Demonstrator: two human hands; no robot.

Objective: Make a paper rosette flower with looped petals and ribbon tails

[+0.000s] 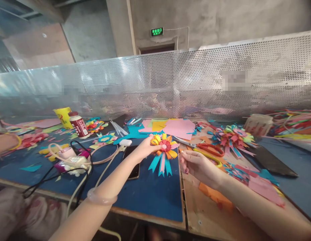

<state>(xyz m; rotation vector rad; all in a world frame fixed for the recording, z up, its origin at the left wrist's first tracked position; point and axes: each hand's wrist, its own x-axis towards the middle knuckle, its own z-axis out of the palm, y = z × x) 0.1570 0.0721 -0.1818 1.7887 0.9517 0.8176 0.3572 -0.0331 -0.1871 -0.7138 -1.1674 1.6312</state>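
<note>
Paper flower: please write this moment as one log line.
left hand: holds paper flower | right hand: near paper flower | scissors: beyond right hand

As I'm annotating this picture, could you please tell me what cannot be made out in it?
Head view:
Paper flower: its back, turned away from the camera.
Phone: partly covered by the left forearm.
Right hand: anything between its fingers is too small to tell.
Co-worker's arm: cut off by the left edge.
Bottle: small print blurred.

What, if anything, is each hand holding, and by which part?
The left hand holds the orange-and-red paper flower with blue and pink tails by its left edge. Whether the right hand holds anything cannot be told.
</note>
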